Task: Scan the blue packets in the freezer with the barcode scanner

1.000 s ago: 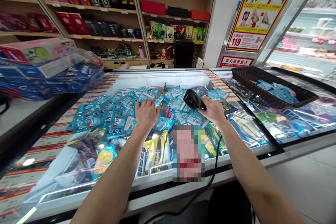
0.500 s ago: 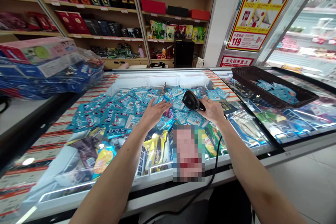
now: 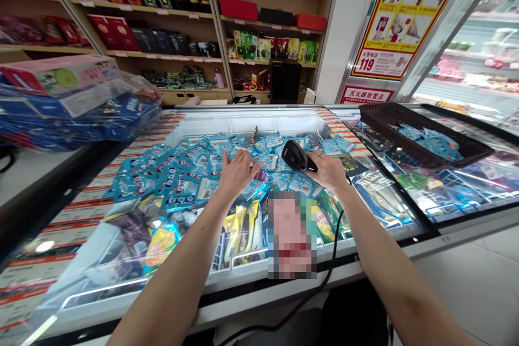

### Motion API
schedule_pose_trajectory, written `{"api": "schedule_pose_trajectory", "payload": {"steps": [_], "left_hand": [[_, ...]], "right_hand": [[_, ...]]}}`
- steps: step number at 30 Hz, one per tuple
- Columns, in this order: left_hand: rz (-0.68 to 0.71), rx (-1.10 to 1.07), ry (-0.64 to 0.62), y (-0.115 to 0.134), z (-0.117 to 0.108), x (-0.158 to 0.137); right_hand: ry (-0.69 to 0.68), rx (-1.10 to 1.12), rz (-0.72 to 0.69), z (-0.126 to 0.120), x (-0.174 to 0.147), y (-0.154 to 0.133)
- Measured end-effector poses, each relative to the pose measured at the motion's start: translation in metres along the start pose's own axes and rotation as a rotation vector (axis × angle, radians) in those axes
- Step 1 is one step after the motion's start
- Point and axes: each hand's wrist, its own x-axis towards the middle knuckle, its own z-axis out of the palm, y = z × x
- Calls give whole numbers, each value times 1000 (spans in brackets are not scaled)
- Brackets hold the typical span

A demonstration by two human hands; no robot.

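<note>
My right hand [image 3: 329,171] is wrapped round the handle of a black barcode scanner [image 3: 295,155], whose head points left over the packets. From it a black cable [image 3: 334,259] runs down past the freezer's front edge. My left hand [image 3: 237,174] lies on the spread of small blue packets [image 3: 182,184], its fingers apart and nothing gripped. Those packets cover much of the freezer's glass top [image 3: 97,251], and several show white barcode labels. Just below the hands, a blurred-out pink patch [image 3: 288,227] hides what is there.
A dark brown basket [image 3: 377,119] holding more blue packets stands on the freezer at right. Plastic-wrapped boxes [image 3: 73,102] are stacked at left. Through the glass show ice cream packages [image 3: 239,230]. Behind stand shelves [image 3: 178,57] with bottles and boxes.
My left hand has drawn its fingers up and turned slightly leftward over the blue packets. The right hand and the barcode scanner have stayed nearly still.
</note>
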Motion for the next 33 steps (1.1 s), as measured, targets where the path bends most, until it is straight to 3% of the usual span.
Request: {"api": "schedule_pose_trajectory", "payload": {"steps": [11,20,27,33], "left_hand": [[41,34,-199,1,0,-1],[16,83,-93,3,-4,-2],[21,-9,31,1,-10,-2],[-37,-130,58,-6,-3,1]], "right_hand": [[-17,14,-45,11,6,3],[-23,0,-77,8,6,2],[62,10,-122,9,4,4],[72,22,-203,5,3,1]]}}
